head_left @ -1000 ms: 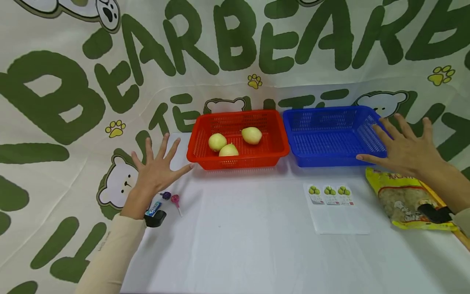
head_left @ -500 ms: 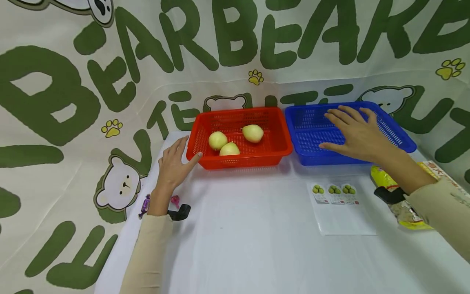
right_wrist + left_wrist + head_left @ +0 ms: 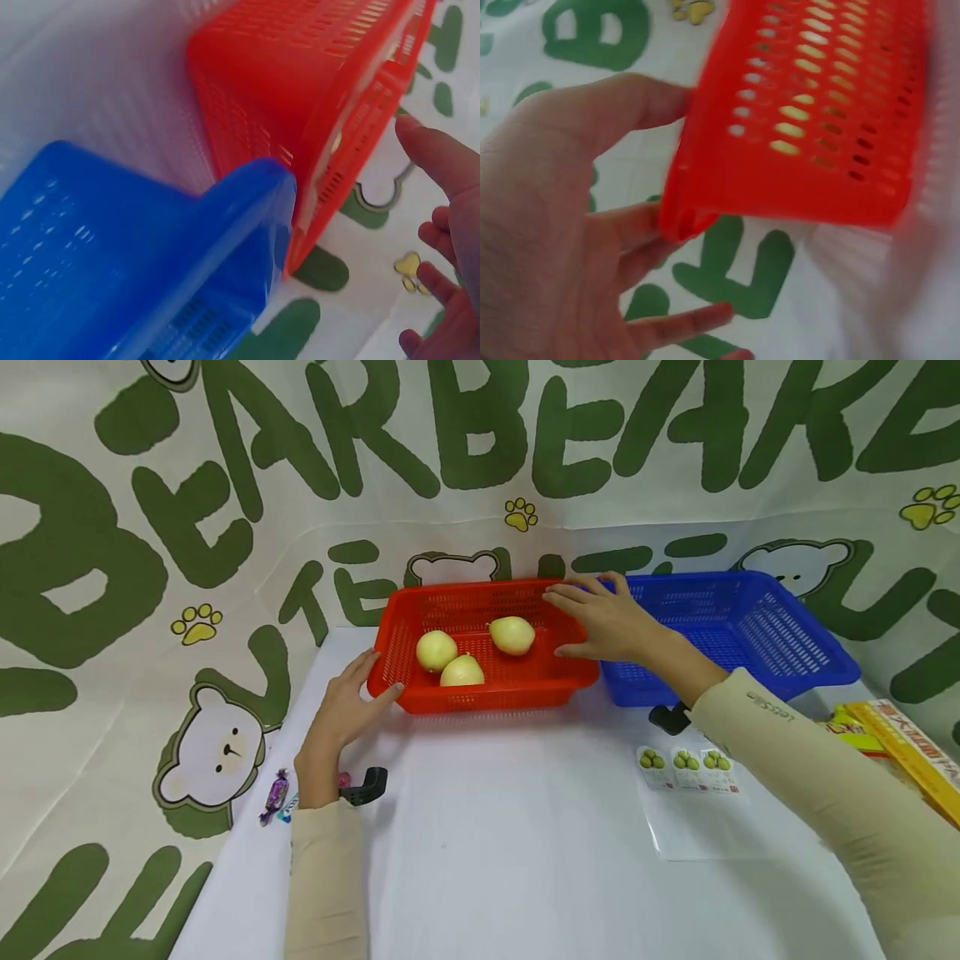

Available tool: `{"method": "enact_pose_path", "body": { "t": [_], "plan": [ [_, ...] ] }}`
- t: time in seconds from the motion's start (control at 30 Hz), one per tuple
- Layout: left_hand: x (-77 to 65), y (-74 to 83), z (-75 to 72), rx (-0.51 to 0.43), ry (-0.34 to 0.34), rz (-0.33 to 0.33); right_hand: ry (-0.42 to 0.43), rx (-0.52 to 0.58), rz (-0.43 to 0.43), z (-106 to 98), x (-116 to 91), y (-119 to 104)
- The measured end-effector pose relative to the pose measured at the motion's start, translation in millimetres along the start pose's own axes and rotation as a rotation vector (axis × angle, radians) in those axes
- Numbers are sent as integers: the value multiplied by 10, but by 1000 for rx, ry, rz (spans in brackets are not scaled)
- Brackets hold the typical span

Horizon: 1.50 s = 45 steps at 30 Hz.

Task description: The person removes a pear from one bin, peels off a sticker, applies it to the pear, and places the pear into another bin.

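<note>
Three pale yellow-green pears (image 3: 513, 636) lie in a red plastic basket (image 3: 495, 697) with slotted walls. My left hand (image 3: 341, 710) is at the basket's left end, thumb over the front corner. In the left wrist view, its thumb and index fingertips are right at the red rim, and the remaining fingers spread loosely below. Over the right end of the same basket reaches my right hand (image 3: 611, 618), fingers extended and holding nothing. The right wrist view shows its spread fingers (image 3: 439, 285) apart from the red rim.
A blue basket (image 3: 813, 672) stands right beside the red one. A clear sheet with pear pictures (image 3: 686, 768) lies in front of it. At far right are a yellow package (image 3: 855, 727) and an orange box (image 3: 911, 752); a purple-wrapped candy (image 3: 276, 795) lies left.
The right hand has swept left from over the blue basket to the red basket's right end. The left hand has moved in to the red basket's left rim, its fingers less spread.
</note>
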<state>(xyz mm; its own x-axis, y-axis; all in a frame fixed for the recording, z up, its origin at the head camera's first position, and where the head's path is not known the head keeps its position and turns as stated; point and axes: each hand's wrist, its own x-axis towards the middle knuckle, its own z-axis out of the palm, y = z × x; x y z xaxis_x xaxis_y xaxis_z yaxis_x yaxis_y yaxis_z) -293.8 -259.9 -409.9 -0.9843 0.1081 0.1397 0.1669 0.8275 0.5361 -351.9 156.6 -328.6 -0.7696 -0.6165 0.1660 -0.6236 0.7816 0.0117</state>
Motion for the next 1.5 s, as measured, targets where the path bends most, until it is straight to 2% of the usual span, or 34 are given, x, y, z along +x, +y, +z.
{"method": "enact_pose_path", "body": {
  "t": [0.13,0.33,0.7,0.83,0.97,1.07,1.17,1.37,1.5],
  "plan": [
    [-48,3,-65,-5,-55,28,-101,-14,-29,81,278,-15],
    [-92,44,-33,-3,-59,0,-225,-44,-92,205,603,-34],
    [-96,69,-39,6,-56,-15,-443,-117,-114,232,990,-122],
    [-76,54,-53,8,-59,-15,-487,-125,-113,215,1100,-92],
    [-78,34,-54,-3,-75,-28,-524,-126,-129,330,1179,-67],
    [-90,25,-52,0,-88,-38,-536,-149,-165,441,1217,-70],
    [-84,32,-59,6,-82,-39,-514,-191,-201,495,1247,-85],
    [-57,26,-66,3,-86,-57,-431,-331,-279,584,1330,-102],
    [-35,-8,-85,6,-81,-67,-375,-353,-268,612,1369,-95]
  ]
}}
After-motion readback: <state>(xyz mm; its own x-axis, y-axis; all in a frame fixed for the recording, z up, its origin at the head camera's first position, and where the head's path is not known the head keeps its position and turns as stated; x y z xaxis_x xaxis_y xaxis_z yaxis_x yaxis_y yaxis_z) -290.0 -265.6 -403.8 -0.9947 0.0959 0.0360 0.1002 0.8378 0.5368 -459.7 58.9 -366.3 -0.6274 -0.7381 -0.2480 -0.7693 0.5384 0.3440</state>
